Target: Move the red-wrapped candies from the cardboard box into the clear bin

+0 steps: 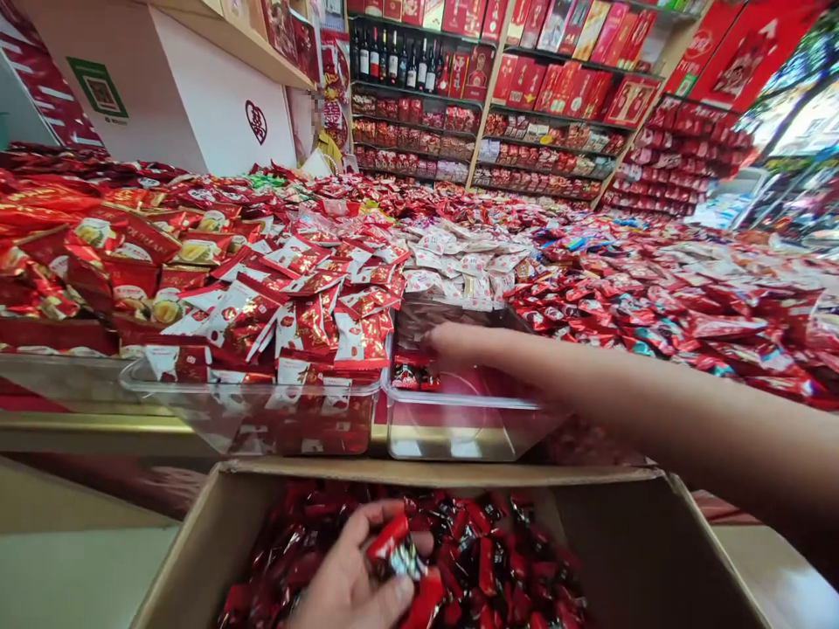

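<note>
My left hand [367, 568] is closed round a few red-wrapped candies [401, 555], low over a cardboard box [419, 472]. Inside that box lie many dark red wrapped candies [485, 559]. My right hand [452, 342] reaches from the right into a clear plastic bin [452, 428]; it is blurred, and its fingers and anything in them cannot be made out. Several small red-and-black candies [410, 376] lie in the bin beneath it.
Left of the bin is another clear bin [288, 419] heaped with red and white packets [301, 323]. White packets [465, 262] lie behind, more candy heaps [655, 306] at right. Shelves [419, 105] with bottles and red boxes stand at the back.
</note>
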`<action>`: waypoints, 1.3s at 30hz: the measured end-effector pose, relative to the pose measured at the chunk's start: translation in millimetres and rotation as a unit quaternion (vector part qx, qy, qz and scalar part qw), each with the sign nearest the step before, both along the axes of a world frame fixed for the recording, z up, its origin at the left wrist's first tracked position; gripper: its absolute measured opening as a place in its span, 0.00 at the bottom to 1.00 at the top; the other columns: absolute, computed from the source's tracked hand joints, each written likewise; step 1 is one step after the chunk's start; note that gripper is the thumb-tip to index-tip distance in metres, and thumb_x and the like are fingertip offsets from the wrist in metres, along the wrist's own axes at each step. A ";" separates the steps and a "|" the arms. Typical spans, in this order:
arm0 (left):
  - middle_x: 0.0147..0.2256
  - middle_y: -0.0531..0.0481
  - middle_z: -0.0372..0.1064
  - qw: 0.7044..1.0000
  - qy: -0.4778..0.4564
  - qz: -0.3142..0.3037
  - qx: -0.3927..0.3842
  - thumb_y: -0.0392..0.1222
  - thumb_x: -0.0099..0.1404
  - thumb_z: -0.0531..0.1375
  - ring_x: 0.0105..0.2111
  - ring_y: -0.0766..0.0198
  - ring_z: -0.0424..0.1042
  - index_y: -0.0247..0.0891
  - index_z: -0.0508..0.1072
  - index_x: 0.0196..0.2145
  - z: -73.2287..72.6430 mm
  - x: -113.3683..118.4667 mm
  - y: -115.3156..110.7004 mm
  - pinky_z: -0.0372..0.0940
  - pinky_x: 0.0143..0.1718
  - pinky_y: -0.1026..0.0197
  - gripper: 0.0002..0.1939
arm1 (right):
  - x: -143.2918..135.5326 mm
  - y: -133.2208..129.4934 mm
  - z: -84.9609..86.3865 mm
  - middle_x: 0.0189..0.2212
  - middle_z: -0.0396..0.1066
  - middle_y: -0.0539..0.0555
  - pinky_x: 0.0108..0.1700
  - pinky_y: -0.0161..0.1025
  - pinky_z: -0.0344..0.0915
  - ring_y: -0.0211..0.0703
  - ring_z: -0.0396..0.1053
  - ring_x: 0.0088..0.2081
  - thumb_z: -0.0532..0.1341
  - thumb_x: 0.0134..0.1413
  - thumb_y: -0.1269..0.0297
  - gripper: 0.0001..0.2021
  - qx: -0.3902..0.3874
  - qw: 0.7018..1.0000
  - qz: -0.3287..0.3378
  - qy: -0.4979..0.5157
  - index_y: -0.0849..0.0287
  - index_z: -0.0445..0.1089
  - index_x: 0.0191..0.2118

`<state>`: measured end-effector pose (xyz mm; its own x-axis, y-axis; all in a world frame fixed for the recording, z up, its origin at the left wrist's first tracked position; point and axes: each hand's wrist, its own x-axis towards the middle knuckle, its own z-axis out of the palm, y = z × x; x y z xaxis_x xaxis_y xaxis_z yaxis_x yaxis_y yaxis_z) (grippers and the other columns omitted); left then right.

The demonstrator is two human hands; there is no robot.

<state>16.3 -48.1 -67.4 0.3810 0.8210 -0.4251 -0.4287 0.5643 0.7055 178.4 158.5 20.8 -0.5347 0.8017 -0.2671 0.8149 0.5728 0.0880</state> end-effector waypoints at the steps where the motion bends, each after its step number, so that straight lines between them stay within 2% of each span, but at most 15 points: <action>1: 0.40 0.47 0.66 1.000 -0.015 0.011 -0.004 0.36 0.49 0.62 0.37 0.58 0.68 0.40 0.55 0.43 10.0 -0.4 -1.4 0.59 0.40 0.58 0.25 | 0.4 -10.0 12.9 0.31 0.67 0.58 0.29 0.34 0.56 0.43 0.64 0.32 0.56 0.42 0.62 0.14 0.033 0.999 0.011 0.029 0.65 0.67 0.35; 4: 0.44 0.45 0.64 0.999 -0.035 0.019 -0.021 0.35 0.59 0.53 0.41 0.57 0.65 0.39 0.57 0.44 35.4 -0.3 -4.7 0.58 0.43 0.55 0.15 | 5.4 -65.8 48.0 0.29 0.67 0.54 0.30 0.33 0.55 0.39 0.63 0.30 0.52 0.47 0.64 0.10 0.151 0.966 0.043 0.203 0.62 0.66 0.33; 7: 0.43 0.46 0.65 0.998 -0.057 0.015 0.005 0.33 0.62 0.48 0.42 0.59 0.64 0.38 0.60 0.43 49.1 5.7 -10.0 0.58 0.43 0.57 0.11 | 16.3 -143.2 51.0 0.23 0.65 0.50 0.26 0.30 0.54 0.32 0.60 0.24 0.51 0.49 0.61 0.10 0.100 0.928 0.015 0.358 0.60 0.65 0.28; 11: 0.43 0.50 0.66 0.996 -0.062 0.012 0.061 0.32 0.62 0.47 0.45 0.63 0.61 0.40 0.63 0.42 55.0 25.4 -16.8 0.56 0.46 0.61 0.12 | 30.4 -209.6 -0.5 0.18 0.61 0.48 0.20 0.29 0.50 0.30 0.55 0.19 0.53 0.46 0.53 0.14 -0.132 0.888 -0.106 0.428 0.61 0.64 0.25; 13: 0.44 0.51 0.65 0.996 -0.049 0.003 0.073 0.33 0.62 0.48 0.45 0.63 0.61 0.42 0.62 0.43 54.3 36.3 -17.3 0.56 0.45 0.61 0.12 | 35.3 -217.7 -29.0 0.19 0.61 0.48 0.21 0.29 0.53 0.31 0.58 0.21 0.53 0.46 0.53 0.14 -0.252 0.816 -0.140 0.501 0.61 0.63 0.27; 16: 0.42 0.49 0.66 0.997 0.000 -0.001 0.079 0.37 0.62 0.49 0.41 0.62 0.64 0.40 0.64 0.41 48.8 47.9 -14.7 0.58 0.42 0.61 0.10 | 41.0 -216.5 -57.1 0.21 0.63 0.49 0.24 0.31 0.58 0.32 0.61 0.21 0.53 0.46 0.54 0.14 -0.376 0.673 -0.194 0.606 0.62 0.59 0.26; 17: 0.40 0.47 0.67 0.997 0.023 0.007 0.079 0.38 0.61 0.50 0.39 0.61 0.64 0.38 0.65 0.39 45.9 50.3 -13.6 0.58 0.40 0.60 0.09 | 42.4 -215.7 -63.0 0.21 0.63 0.49 0.24 0.31 0.58 0.32 0.61 0.20 0.54 0.46 0.54 0.14 -0.392 0.643 -0.208 0.624 0.62 0.58 0.26; 19: 0.37 0.47 0.68 0.995 0.058 0.025 0.072 0.39 0.61 0.51 0.36 0.61 0.66 0.35 0.67 0.35 39.4 53.3 -12.0 0.58 0.39 0.60 0.09 | 44.2 -215.0 -71.5 0.20 0.64 0.49 0.24 0.32 0.59 0.32 0.61 0.20 0.55 0.44 0.54 0.14 -0.403 0.616 -0.219 0.640 0.62 0.57 0.25; 22: 0.35 0.48 0.69 0.995 0.072 0.030 0.064 0.40 0.60 0.51 0.35 0.62 0.66 0.36 0.68 0.34 31.6 54.6 -11.5 0.59 0.37 0.61 0.08 | 43.0 -216.3 -79.4 0.19 0.63 0.49 0.25 0.32 0.59 0.32 0.61 0.21 0.55 0.45 0.55 0.14 -0.366 0.646 -0.209 0.637 0.63 0.59 0.23; 25: 0.36 0.48 0.69 0.991 0.095 0.030 0.089 0.42 0.59 0.52 0.38 0.60 0.65 0.38 0.68 0.35 31.8 51.6 -12.9 0.58 0.39 0.60 0.09 | 39.3 -221.9 -77.1 0.21 0.63 0.48 0.28 0.31 0.59 0.32 0.60 0.25 0.57 0.44 0.61 0.09 -0.242 0.694 -0.204 0.647 0.63 0.61 0.26; 29: 0.44 0.50 0.63 0.958 0.205 -0.027 0.198 0.47 0.60 0.49 0.42 0.59 0.62 0.45 0.62 0.43 42.1 32.7 -14.5 0.58 0.42 0.58 0.14 | 44.8 -227.7 -38.1 0.24 0.64 0.49 0.28 0.30 0.60 0.32 0.61 0.26 0.56 0.46 0.65 0.06 -0.106 0.723 -0.172 0.660 0.60 0.61 0.32; 31: 0.43 0.50 0.63 0.904 0.308 -0.111 0.276 0.47 0.59 0.49 0.41 0.60 0.62 0.46 0.61 0.44 45.5 17.9 -12.7 0.57 0.42 0.59 0.14 | 52.9 -216.7 -4.3 0.25 0.65 0.50 0.27 0.31 0.60 0.33 0.62 0.26 0.56 0.46 0.64 0.06 -0.016 0.729 -0.164 0.665 0.60 0.60 0.32; 34: 0.36 0.52 0.66 0.779 0.454 -0.228 0.368 0.43 0.58 0.51 0.38 0.61 0.63 0.45 0.66 0.38 42.2 -2.3 -5.8 0.57 0.40 0.61 0.10 | 60.2 -172.7 41.9 0.22 0.65 0.50 0.24 0.31 0.60 0.32 0.62 0.22 0.57 0.45 0.65 0.08 0.066 0.734 -0.197 0.647 0.61 0.59 0.33; 36: 0.35 0.54 0.67 0.735 0.495 -0.263 0.382 0.42 0.59 0.50 0.37 0.61 0.63 0.46 0.67 0.36 36.1 -10.0 -0.6 0.57 0.39 0.63 0.09 | 57.6 -131.1 57.0 0.20 0.64 0.49 0.23 0.31 0.61 0.32 0.62 0.20 0.56 0.45 0.67 0.07 0.018 0.759 -0.242 0.604 0.61 0.58 0.33; 39: 0.37 0.55 0.66 0.725 0.486 -0.301 0.383 0.42 0.58 0.50 0.38 0.62 0.63 0.48 0.65 0.39 27.2 -13.6 3.3 0.56 0.39 0.65 0.11 | 45.8 -71.6 51.3 0.18 0.63 0.48 0.23 0.29 0.61 0.29 0.61 0.19 0.55 0.46 0.74 0.03 -0.163 0.785 -0.367 0.471 0.63 0.59 0.26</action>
<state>2.7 -44.8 -40.2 0.5945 0.7674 -0.2402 0.6433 -0.2747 0.7147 224.2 86.9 72.0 -0.0437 0.9572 -0.2862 0.5511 -0.2159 -0.8061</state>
